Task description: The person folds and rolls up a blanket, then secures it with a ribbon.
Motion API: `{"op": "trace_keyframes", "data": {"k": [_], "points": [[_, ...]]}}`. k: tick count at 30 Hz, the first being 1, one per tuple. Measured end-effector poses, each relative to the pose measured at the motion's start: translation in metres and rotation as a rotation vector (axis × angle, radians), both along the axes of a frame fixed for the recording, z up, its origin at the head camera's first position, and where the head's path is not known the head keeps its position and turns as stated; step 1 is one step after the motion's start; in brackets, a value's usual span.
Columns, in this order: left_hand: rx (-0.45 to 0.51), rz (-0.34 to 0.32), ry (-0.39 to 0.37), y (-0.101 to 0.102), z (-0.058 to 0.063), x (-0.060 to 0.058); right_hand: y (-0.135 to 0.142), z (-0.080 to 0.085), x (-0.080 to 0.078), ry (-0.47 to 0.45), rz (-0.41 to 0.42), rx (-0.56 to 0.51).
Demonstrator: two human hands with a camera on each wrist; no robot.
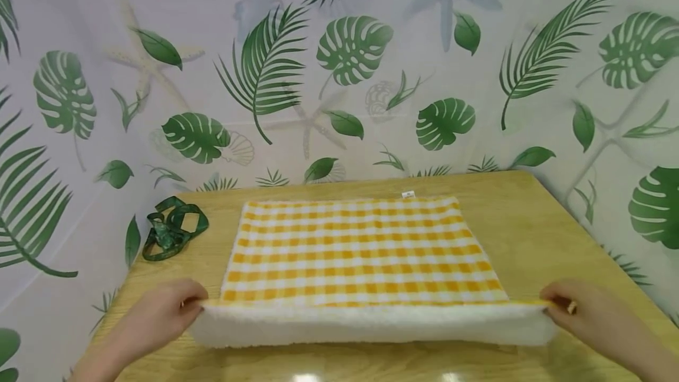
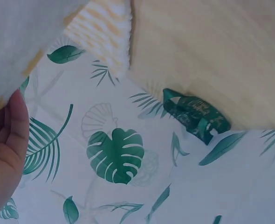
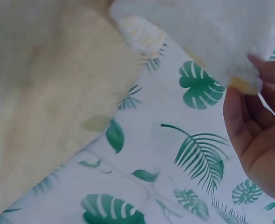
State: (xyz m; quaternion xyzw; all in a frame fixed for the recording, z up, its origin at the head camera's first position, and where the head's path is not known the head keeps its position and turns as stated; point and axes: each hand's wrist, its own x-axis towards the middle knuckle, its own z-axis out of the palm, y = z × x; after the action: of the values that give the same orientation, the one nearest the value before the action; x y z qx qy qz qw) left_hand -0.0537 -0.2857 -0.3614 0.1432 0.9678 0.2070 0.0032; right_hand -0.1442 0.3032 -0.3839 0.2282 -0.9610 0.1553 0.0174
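The leaf-printed backdrop [image 1: 371,161] stood beyond the fingers, and the wooden table [image 1: 541,237] spread beneath them. Between the 2 hands the yellow-and-white checked cloth [image 1: 361,255] lay on the table, its near edge lifted at the fingers; the head view showed its checks broadly, the wrist views mostly its white fleecy underside. The left hand [image 1: 161,310] and right hand [image 1: 589,311] each pinched a near corner, thumb and fingers drawn together on the fabric. Beyond the left fingers lay a heaped green ribbon [image 1: 167,237], whose pale script-like marks showed only in the left wrist view. Farther beyond the fingers, only the head view showed a white label [image 1: 408,194].
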Motion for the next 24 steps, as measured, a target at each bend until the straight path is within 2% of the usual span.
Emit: {"op": "trace_keyframes", "data": {"k": [2,4,6,8,11,14,17,20,24], "points": [[-0.023,0.050,0.118,0.002,0.015,-0.017,-0.009,0.015,-0.018,0.124,-0.003,-0.028],[-0.030,0.087,0.184,0.003,0.026,-0.036,-0.017,0.030,-0.041,0.127,0.007,-0.021],[-0.032,0.117,0.215,0.002,0.035,-0.058,-0.023,0.038,-0.065,0.168,0.024,-0.022],[-0.046,0.154,0.210,0.002,0.041,-0.082,-0.029,0.044,-0.088,0.171,0.023,-0.020],[-0.080,0.188,0.201,0.003,0.046,-0.117,-0.039,0.049,-0.123,0.139,-0.022,-0.009],[-0.118,0.223,0.199,0.003,0.045,-0.147,-0.048,0.053,-0.152,0.067,-0.073,0.011],[-0.139,0.257,0.208,0.002,0.039,-0.169,-0.057,0.053,-0.170,0.022,-0.124,0.016],[-0.150,0.287,0.218,0.002,0.029,-0.184,-0.066,0.048,-0.183,-0.001,-0.157,0.009],[-0.148,0.298,0.193,0.002,0.011,-0.197,-0.073,0.031,-0.197,-0.039,-0.164,0.031]]}}
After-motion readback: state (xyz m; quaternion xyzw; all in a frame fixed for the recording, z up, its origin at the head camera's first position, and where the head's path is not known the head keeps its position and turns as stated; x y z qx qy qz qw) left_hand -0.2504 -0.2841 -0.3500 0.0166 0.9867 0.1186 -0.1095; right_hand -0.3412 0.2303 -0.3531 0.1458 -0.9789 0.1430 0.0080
